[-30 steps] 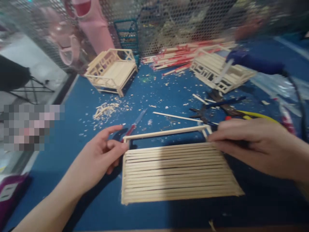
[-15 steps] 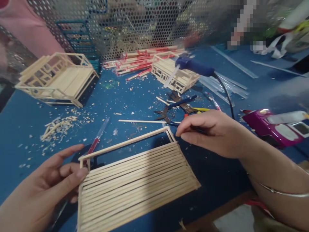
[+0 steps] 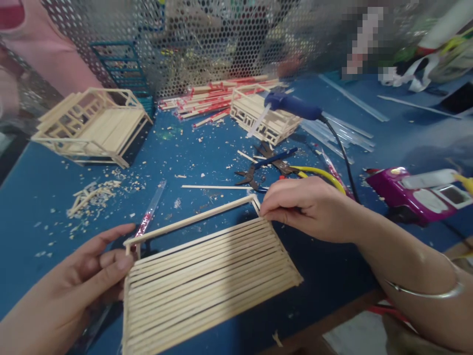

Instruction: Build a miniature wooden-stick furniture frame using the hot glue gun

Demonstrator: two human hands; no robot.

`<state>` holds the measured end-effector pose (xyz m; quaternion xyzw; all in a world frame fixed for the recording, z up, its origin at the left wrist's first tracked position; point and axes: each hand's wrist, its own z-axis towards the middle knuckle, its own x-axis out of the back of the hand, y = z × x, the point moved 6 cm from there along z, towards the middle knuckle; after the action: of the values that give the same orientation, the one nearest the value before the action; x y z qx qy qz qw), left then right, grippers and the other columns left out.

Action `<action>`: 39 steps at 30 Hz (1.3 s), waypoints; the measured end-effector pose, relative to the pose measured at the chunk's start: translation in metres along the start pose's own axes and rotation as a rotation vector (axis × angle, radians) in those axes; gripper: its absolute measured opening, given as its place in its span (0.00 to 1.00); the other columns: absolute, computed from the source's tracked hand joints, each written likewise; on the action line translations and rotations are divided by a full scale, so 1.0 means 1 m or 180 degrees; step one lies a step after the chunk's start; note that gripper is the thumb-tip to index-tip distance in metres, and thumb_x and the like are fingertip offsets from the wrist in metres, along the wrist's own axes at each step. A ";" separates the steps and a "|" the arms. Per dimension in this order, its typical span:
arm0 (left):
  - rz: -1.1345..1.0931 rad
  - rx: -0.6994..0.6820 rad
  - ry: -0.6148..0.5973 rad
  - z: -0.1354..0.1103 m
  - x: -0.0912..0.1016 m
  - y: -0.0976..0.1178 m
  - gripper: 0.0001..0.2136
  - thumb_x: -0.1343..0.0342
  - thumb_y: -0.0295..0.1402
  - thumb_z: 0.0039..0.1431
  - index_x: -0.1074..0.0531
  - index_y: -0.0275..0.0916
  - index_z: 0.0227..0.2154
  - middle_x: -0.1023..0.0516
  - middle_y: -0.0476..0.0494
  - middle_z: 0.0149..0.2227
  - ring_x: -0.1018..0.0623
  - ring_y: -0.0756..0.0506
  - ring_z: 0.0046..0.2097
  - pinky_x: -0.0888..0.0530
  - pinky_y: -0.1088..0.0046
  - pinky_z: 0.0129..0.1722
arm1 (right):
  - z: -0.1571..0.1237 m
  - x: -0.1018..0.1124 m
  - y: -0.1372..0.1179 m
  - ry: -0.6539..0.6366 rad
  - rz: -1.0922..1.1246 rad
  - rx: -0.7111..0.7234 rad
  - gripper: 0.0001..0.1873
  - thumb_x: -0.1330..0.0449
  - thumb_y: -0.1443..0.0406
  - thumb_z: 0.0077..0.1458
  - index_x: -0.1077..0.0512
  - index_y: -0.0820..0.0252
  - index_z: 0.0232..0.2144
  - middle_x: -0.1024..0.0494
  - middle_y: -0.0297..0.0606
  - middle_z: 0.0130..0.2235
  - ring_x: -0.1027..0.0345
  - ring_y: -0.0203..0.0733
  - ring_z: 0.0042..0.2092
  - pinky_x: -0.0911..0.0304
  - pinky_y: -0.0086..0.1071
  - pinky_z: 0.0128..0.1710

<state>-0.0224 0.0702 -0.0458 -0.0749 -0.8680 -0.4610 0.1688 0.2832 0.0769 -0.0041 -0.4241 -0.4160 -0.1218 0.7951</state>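
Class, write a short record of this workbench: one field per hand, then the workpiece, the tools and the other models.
panel: flat slab of sticks on the blue table, one raised rail along its far edge
left hand: thumb against the panel's left post; grip unclear
right hand: pinching the panel's right corner under the rail
tools: glue gun by the frame; pliers behind the right hand
models: bench, far left; frame, centre back
stock: sticks by the mesh wall
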 end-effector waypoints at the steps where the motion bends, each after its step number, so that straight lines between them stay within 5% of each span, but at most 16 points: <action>1: -0.0063 0.0095 -0.0117 -0.001 -0.001 -0.001 0.26 0.31 0.52 0.32 0.26 0.59 0.40 0.19 0.53 0.27 0.22 0.43 0.29 0.25 0.66 0.29 | 0.000 0.000 0.000 -0.0034 0.0002 0.0030 0.09 0.45 0.68 0.60 0.26 0.58 0.31 0.20 0.35 0.32 0.28 0.33 0.34 0.36 0.26 0.36; 8: -0.0229 0.0128 -0.0131 -0.010 -0.001 0.007 0.31 0.27 0.47 0.28 0.28 0.59 0.41 0.21 0.60 0.25 0.23 0.49 0.28 0.24 0.77 0.30 | -0.004 -0.002 0.005 -0.0320 0.0158 0.0004 0.15 0.50 0.73 0.59 0.25 0.59 0.39 0.19 0.37 0.38 0.26 0.34 0.39 0.35 0.26 0.39; 13: -0.0335 0.0125 -0.0170 -0.012 -0.003 0.010 0.25 0.29 0.45 0.34 0.27 0.60 0.41 0.19 0.60 0.27 0.21 0.46 0.30 0.23 0.74 0.31 | -0.003 0.000 0.010 -0.0370 0.0628 -0.0275 0.23 0.52 0.79 0.48 0.31 0.64 0.46 0.21 0.35 0.33 0.28 0.32 0.34 0.35 0.25 0.36; 18: -0.0374 0.0023 -0.0124 -0.016 -0.002 0.016 0.21 0.31 0.44 0.39 0.26 0.56 0.40 0.18 0.58 0.28 0.21 0.45 0.30 0.24 0.73 0.27 | -0.003 0.007 0.010 -0.0147 0.0496 -0.0418 0.16 0.48 0.73 0.50 0.28 0.64 0.41 0.24 0.34 0.30 0.35 0.32 0.27 0.40 0.24 0.27; 26: -0.0022 -0.0206 -0.0372 -0.015 -0.005 0.022 0.35 0.33 0.50 0.39 0.35 0.46 0.52 0.19 0.53 0.31 0.20 0.43 0.37 0.22 0.71 0.35 | 0.004 0.003 0.008 0.0195 0.0273 -0.0113 0.07 0.41 0.67 0.56 0.23 0.60 0.29 0.20 0.35 0.31 0.27 0.33 0.33 0.36 0.25 0.35; 29: 0.0871 -0.0911 0.0334 -0.013 0.014 0.037 0.32 0.39 0.51 0.45 0.34 0.41 0.51 0.22 0.51 0.29 0.21 0.42 0.33 0.24 0.66 0.35 | 0.006 0.009 0.005 0.0547 0.0004 -0.0163 0.07 0.42 0.69 0.57 0.24 0.61 0.30 0.20 0.35 0.30 0.28 0.34 0.32 0.36 0.25 0.34; 31: 0.1611 -0.1659 0.1224 -0.026 0.026 0.059 0.23 0.44 0.47 0.52 0.30 0.40 0.49 0.22 0.48 0.32 0.22 0.44 0.31 0.25 0.66 0.36 | 0.007 0.017 -0.002 0.0881 -0.0198 -0.0139 0.08 0.45 0.70 0.59 0.25 0.61 0.30 0.20 0.36 0.31 0.28 0.35 0.33 0.36 0.26 0.35; 33: 0.2146 -0.2626 0.1701 -0.051 0.019 0.085 0.17 0.49 0.43 0.58 0.28 0.40 0.45 0.21 0.45 0.37 0.21 0.43 0.37 0.26 0.65 0.40 | 0.005 0.027 -0.018 0.1256 -0.0504 0.0046 0.09 0.46 0.69 0.60 0.26 0.61 0.31 0.21 0.37 0.31 0.28 0.36 0.34 0.35 0.28 0.35; 36: 0.2565 -0.4289 0.1341 -0.093 -0.023 0.111 0.17 0.55 0.40 0.64 0.27 0.37 0.45 0.20 0.38 0.44 0.24 0.41 0.48 0.28 0.63 0.48 | 0.002 0.037 -0.054 0.1661 -0.1011 0.0553 0.10 0.47 0.68 0.62 0.27 0.59 0.32 0.20 0.37 0.31 0.27 0.37 0.35 0.34 0.30 0.37; 39: 0.2689 -0.4970 0.0446 -0.113 -0.066 0.117 0.16 0.58 0.36 0.66 0.27 0.36 0.47 0.19 0.40 0.41 0.21 0.44 0.42 0.25 0.68 0.42 | -0.001 0.037 -0.087 0.1730 -0.1258 0.1031 0.10 0.48 0.68 0.62 0.27 0.58 0.34 0.20 0.37 0.31 0.26 0.38 0.36 0.33 0.31 0.38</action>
<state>0.0983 0.0442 0.0796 -0.4540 -0.1939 -0.8239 0.2782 0.2592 0.0291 0.0743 -0.1565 -0.2774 -0.3137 0.8945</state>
